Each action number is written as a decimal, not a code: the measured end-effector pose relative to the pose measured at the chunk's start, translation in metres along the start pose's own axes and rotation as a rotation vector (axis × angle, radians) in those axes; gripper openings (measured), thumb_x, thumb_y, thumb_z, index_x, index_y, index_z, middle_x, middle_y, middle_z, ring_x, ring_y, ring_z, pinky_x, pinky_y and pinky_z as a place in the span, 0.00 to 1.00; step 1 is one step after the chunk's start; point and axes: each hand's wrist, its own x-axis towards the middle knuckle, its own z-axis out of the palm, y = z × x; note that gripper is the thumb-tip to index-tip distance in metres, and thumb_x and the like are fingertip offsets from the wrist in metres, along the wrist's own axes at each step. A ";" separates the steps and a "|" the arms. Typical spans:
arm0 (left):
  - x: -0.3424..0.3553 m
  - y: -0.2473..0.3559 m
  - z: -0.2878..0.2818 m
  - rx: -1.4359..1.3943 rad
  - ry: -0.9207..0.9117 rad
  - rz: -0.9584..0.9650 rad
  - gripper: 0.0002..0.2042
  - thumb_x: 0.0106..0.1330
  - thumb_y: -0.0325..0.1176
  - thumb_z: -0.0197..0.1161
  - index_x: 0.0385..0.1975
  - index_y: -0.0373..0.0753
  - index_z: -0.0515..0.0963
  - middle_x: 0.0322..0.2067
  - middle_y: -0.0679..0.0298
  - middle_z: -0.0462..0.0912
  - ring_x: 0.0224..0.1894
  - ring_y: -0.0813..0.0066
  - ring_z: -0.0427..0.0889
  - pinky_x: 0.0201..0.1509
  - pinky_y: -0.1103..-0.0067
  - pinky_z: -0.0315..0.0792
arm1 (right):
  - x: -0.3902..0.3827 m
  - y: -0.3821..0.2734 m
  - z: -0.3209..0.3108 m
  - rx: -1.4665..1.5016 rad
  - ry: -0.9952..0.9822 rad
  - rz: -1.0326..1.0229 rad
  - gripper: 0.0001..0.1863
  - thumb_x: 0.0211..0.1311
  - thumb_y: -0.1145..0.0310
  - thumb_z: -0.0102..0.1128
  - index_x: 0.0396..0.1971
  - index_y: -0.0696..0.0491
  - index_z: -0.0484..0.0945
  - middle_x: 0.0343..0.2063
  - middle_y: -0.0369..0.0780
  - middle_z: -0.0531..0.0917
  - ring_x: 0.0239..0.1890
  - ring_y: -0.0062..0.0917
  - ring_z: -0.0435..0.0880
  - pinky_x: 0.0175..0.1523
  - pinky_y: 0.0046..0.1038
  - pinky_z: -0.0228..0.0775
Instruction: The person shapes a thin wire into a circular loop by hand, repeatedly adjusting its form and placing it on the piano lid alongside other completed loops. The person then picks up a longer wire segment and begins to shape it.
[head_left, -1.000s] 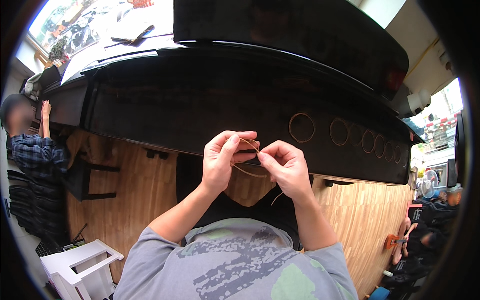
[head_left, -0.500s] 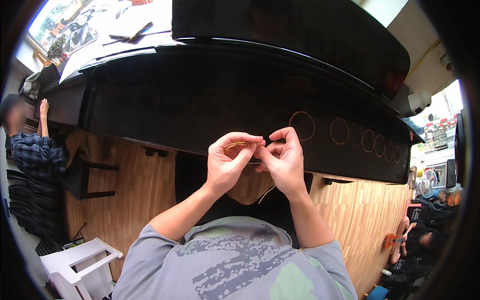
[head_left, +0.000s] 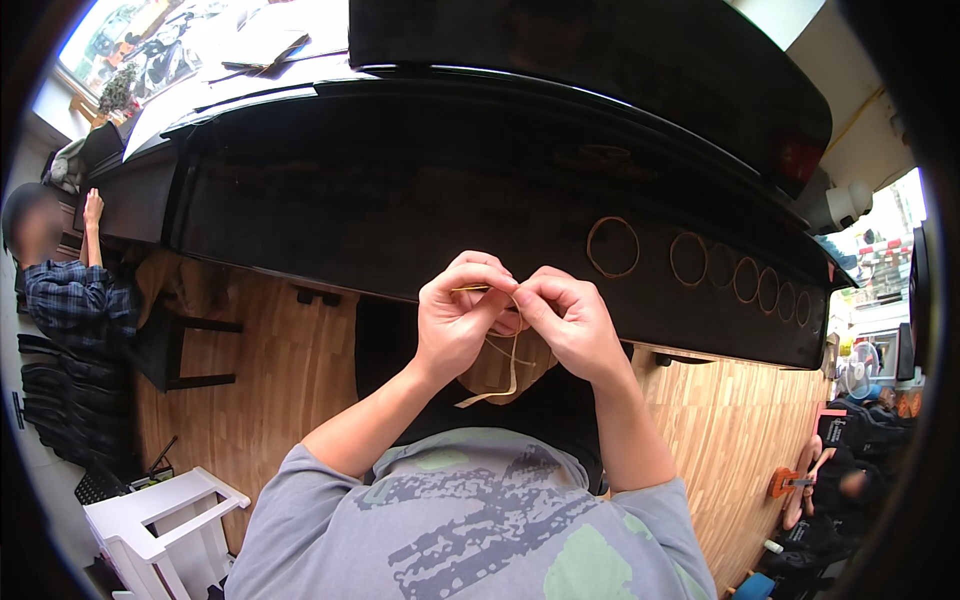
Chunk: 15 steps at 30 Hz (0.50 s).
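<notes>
Close together in the middle, both my hands pinch a thin tan strip (head_left: 513, 375) between thumb and fingertips. My left hand (head_left: 452, 325) holds a yellowish stretch of it along the index finger. The fingertips of my right hand (head_left: 578, 325) meet the left ones, closed on the same strip. Its loose ends hang below my fingers, one curling to the left. Fingers hide the spot where the parts cross. On the long black surface to the right lies a thin tan ring (head_left: 589, 250), with a row of several similar rings (head_left: 672, 258) beyond it.
The long glossy black surface (head_left: 350, 210) runs in front of me, with a raised black panel behind it. At far left a person in a plaid shirt (head_left: 75, 305) sits near a dark stool. A white wooden frame (head_left: 160, 540) stands lower left. Other people are at right.
My right hand has closed in against my left fingertips. The loose end of the strip, formerly by my right wrist, now hangs between my hands. The view has shifted slightly.
</notes>
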 end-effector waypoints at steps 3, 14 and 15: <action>0.000 -0.001 0.000 0.039 0.005 0.016 0.05 0.65 0.18 0.56 0.37 0.31 0.76 0.38 0.61 0.74 0.28 0.79 0.82 0.30 0.88 0.80 | 0.000 -0.001 -0.007 -0.002 -0.123 0.118 0.10 0.67 0.67 0.55 0.28 0.57 0.76 0.23 0.31 0.77 0.26 0.11 0.71 0.30 0.17 0.62; 0.003 0.025 0.001 -0.074 -0.113 -0.386 0.13 0.75 0.35 0.44 0.49 0.34 0.70 0.19 0.71 0.66 0.08 0.94 0.58 0.10 0.94 0.57 | 0.004 0.009 -0.023 0.321 0.128 0.055 0.12 0.69 0.63 0.52 0.29 0.55 0.73 0.16 0.29 0.69 0.20 0.10 0.70 0.25 0.15 0.61; 0.002 0.026 0.000 -0.035 -0.103 -0.380 0.13 0.75 0.35 0.44 0.48 0.34 0.70 0.18 0.72 0.65 0.08 0.94 0.58 0.10 0.94 0.57 | 0.003 0.006 -0.025 0.245 0.143 0.083 0.11 0.69 0.64 0.53 0.29 0.55 0.74 0.16 0.28 0.70 0.20 0.09 0.69 0.25 0.14 0.59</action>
